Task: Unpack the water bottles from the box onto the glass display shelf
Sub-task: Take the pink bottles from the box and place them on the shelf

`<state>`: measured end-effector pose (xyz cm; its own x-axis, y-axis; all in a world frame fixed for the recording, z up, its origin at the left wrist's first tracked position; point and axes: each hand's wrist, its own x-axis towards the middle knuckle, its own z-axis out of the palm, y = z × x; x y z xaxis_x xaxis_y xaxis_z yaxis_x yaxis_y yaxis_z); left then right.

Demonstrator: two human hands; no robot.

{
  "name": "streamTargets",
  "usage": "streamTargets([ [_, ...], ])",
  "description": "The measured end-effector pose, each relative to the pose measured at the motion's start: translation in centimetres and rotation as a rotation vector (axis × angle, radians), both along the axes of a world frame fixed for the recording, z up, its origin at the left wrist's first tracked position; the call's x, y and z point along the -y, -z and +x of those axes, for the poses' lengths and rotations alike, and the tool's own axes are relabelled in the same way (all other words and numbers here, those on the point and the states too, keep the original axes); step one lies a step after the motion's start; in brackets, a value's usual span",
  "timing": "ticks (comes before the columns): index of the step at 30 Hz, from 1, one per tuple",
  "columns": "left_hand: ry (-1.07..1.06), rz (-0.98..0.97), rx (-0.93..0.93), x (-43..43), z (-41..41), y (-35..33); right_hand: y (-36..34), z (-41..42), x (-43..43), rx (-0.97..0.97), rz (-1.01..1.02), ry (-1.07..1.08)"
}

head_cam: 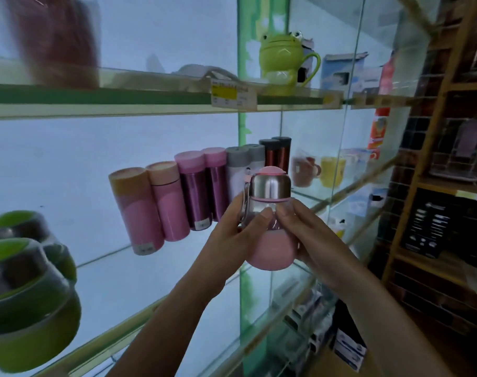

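A small pink water bottle (270, 251) with a steel cap and clear middle is held upright in front of the glass shelf (101, 270). My left hand (236, 232) grips its left side, thumb on the clear part. My right hand (305, 232) grips its right side, thumb next to the left one. Behind it a row of flasks (161, 205) stands on the shelf: pink, purple, grey and dark red. Two green bottles (28, 300) stand at the near left. No box is in view.
An upper glass shelf (123, 96) carries a frog mug (282, 61) and a price tag (233, 96). A vertical glass partition (349, 131) divides off mugs at the right. A wooden rack (436, 186) with boxed goods stands far right.
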<state>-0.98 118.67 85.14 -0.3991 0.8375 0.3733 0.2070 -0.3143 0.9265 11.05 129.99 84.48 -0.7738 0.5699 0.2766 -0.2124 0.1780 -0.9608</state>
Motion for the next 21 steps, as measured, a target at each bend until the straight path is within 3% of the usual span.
streamTargets([
  [21, -0.497, 0.049, -0.063, 8.5, -2.8, -1.0, -1.3, -9.7, 3.4, 0.007, 0.072, -0.532],
])
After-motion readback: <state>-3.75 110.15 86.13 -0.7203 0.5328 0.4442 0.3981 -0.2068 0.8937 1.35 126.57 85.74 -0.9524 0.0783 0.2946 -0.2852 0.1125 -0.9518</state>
